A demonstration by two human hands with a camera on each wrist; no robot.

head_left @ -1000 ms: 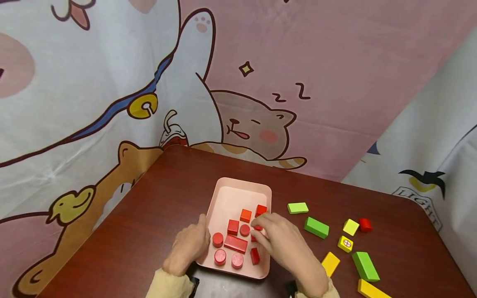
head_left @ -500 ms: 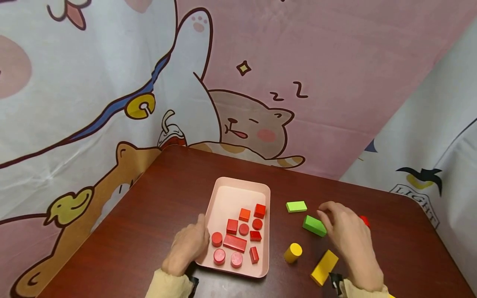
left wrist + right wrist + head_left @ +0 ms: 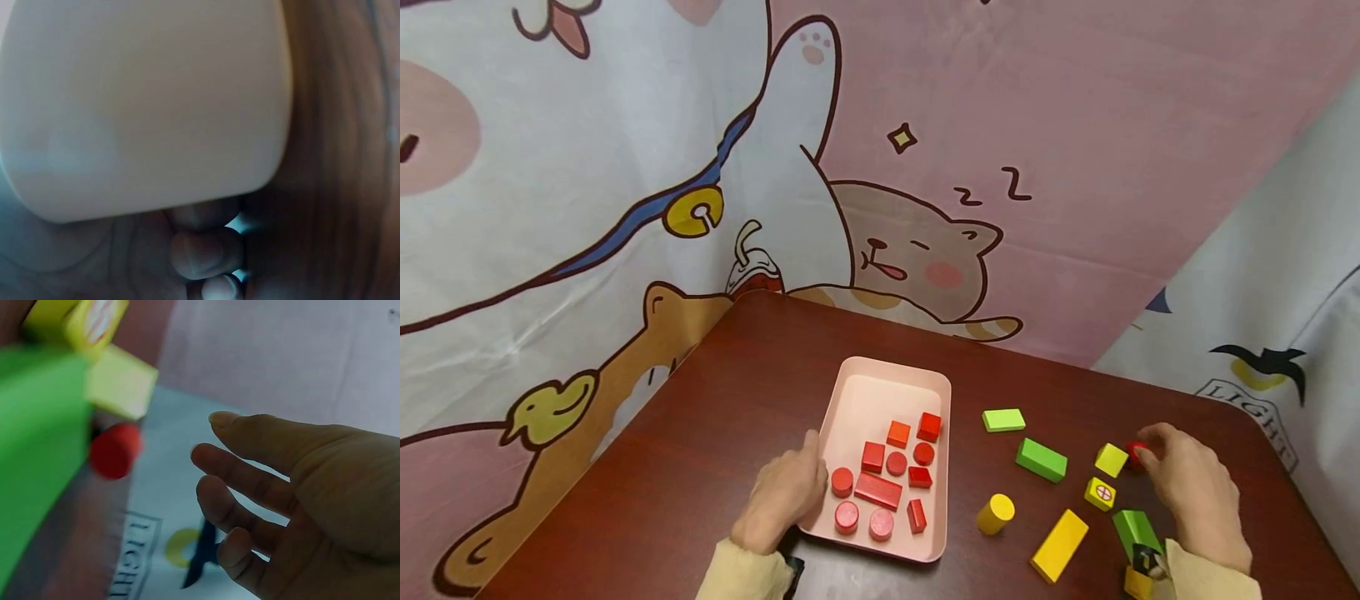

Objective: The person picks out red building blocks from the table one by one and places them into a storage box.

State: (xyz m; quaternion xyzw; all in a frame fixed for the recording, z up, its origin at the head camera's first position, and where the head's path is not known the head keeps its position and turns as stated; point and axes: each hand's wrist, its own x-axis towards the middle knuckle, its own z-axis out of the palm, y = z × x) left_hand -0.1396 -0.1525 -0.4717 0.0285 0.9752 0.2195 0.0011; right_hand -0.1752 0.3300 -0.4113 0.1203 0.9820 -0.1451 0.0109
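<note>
A pink tray [image 3: 865, 392] holds several red blocks, among them a long red block [image 3: 878, 491] and short red cylinders. My left hand [image 3: 784, 492] grips the tray's left side; in the left wrist view the fingers [image 3: 203, 253] bend in below the tray's pale wall [image 3: 150, 112]. Off to the right, my right hand [image 3: 1198, 492] reaches over the table beside a red cylinder [image 3: 1137, 455]. The right wrist view has this hand [image 3: 300, 494] with thumb and fingers parted, nothing between them, and a gap to the red cylinder [image 3: 115, 450].
Right of the tray lie a light green block [image 3: 1003, 420], a green block [image 3: 1041, 460], a yellow cylinder [image 3: 996, 514] and a long yellow block [image 3: 1060, 546]. Two yellow cubes [image 3: 1111, 459] and another green block [image 3: 1135, 532] lie nearer the right hand. A printed cloth [image 3: 1075, 167] hangs behind the table.
My right hand has left the tray and moved right, across the table to the red cylinder. A yellow cylinder once hidden by that arm now shows. The left hand stays at the tray.
</note>
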